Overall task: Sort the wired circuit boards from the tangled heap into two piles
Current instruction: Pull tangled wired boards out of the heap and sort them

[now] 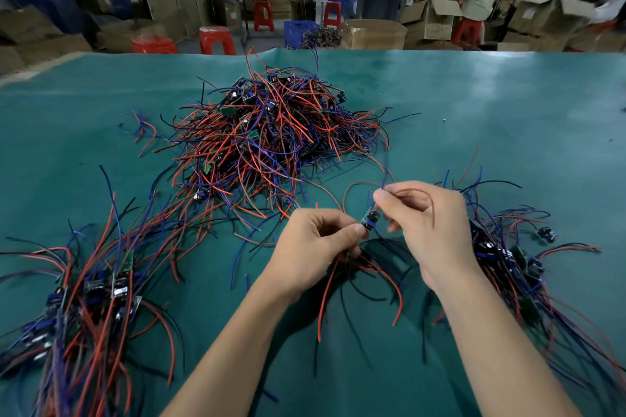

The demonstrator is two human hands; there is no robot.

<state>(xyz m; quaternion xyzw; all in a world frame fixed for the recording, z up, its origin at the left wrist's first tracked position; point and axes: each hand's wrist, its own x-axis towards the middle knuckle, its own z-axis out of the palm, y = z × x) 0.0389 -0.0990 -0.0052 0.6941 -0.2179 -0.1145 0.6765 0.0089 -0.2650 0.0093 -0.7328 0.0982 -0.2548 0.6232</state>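
Holding circuit board [370,218] between hands | left hand [316,245] grips | right hand [428,222] pinches wire

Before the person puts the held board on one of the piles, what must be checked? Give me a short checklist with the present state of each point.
1. Left hand grips the small wired circuit board: ok.
2. Right hand pinches its thin blue wire: ok.
3. Board's wires free of the tangled red-and-blue heap: cannot tell.
4. Left sorted pile in reach: ok.
5. Right sorted pile in reach: ok.
6. Which pile fits this board: cannot tell.
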